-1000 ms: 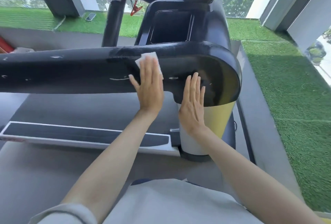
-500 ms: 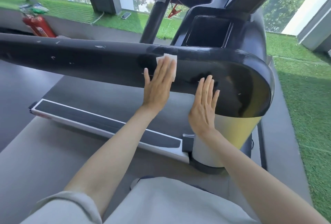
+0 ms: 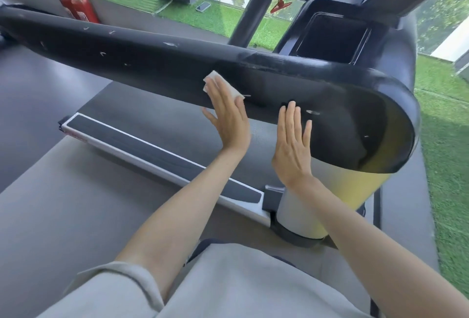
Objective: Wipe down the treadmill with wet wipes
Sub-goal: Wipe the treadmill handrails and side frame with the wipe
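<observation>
A black treadmill handrail runs across the view from far left to a rounded end at the right. My left hand lies flat, fingers straight, pressing a white wet wipe against the rail's side face. Only the wipe's upper corner shows past my fingertips. My right hand rests flat with straight fingers on the rail's lower edge, to the right of the left hand. Below the rail stands a white and yellow upright post.
The treadmill belt and its side foot strip lie below the rail. A black console tray sits above right. Red fire extinguishers stand far left; a phone lies on green turf behind.
My left hand has slid the wipe leftward and down along the rail's side face. The camera view has swung left, bringing the fire extinguishers further in. My right hand stays flat on the rail.
</observation>
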A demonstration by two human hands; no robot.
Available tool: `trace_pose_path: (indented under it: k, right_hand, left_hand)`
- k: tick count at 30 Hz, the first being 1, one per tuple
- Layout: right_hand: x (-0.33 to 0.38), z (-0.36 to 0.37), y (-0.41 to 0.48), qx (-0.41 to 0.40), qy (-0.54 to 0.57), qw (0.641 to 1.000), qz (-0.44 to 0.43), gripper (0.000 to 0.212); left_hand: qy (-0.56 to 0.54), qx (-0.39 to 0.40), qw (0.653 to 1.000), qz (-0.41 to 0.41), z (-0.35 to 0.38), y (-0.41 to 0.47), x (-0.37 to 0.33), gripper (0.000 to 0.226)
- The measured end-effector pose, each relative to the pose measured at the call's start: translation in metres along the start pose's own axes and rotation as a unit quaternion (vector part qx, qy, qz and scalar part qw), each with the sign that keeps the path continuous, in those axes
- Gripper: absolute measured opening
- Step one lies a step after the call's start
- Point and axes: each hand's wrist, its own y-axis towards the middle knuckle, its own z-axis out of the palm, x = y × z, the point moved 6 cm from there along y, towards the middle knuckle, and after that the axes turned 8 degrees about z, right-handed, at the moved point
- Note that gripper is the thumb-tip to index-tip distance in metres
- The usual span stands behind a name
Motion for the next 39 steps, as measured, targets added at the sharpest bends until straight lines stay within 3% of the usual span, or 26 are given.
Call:
trace_pose_path:
  k: [5,11,15,17,20,22,26,28,31,33,37,39]
  right_hand:
    - [-0.001,0.004,0.002,-0.006,-0.029,1.0,-0.004,0.075]
    - [0.0,0.0,0.0,-0.008,-0.008,1.0,-0.005,0.082]
    - [0.0,0.006,0.002,-0.005,-0.016,1.0,0.002,0.072]
    - [-0.001,0.005,0.002,-0.009,-0.016,1.0,-0.007,0.078]
    - [-0.001,-0.001,0.0,-0.007,-0.006,1.0,-0.011,0.087]
    - [0.0,0.0,0.0,-0.006,-0.009,1.0,-0.006,0.087]
    - [0.0,0.004,0.002,-0.002,-0.019,1.0,-0.006,0.079]
    - [-0.004,0.004,0.002,0.003,-0.043,0.999,-0.018,0.08]
    - [-0.007,0.002,0.001,0.013,-0.051,0.998,-0.027,0.086]
    - [-0.006,0.002,0.0,0.012,-0.058,0.998,-0.023,0.084]
    - [-0.005,0.004,0.001,0.005,-0.06,0.998,-0.019,0.084]
    - [-0.007,0.005,0.001,0.004,-0.065,0.998,-0.025,0.087]
  left_hand:
    - [-0.109,0.1,0.989,-0.018,0.03,-0.042,-0.039,0.063]
    - [-0.188,0.034,0.972,-0.135,0.007,-0.009,-0.012,0.064]
    - [-0.184,0.14,0.972,-0.053,0.03,-0.059,-0.044,0.061]
    - [-0.183,0.122,0.974,-0.049,0.024,-0.045,-0.033,0.06]
    - [-0.191,0.026,0.972,-0.134,-0.004,-0.005,-0.004,0.064]
    - [-0.177,0.027,0.972,-0.149,-0.003,-0.006,0.0,0.064]
    - [-0.1,0.153,0.983,0.016,0.031,-0.053,-0.04,0.061]
    - [-0.066,0.155,0.982,0.082,0.029,-0.04,-0.045,0.061]
    - [-0.056,0.069,0.995,0.043,0.002,-0.004,-0.015,0.074]
    - [-0.057,0.067,0.996,0.014,0.002,-0.01,0.006,0.074]
    - [-0.006,0.159,0.979,0.128,0.026,-0.048,-0.006,0.06]
    - [0.026,0.156,0.97,0.182,0.022,-0.038,-0.004,0.057]
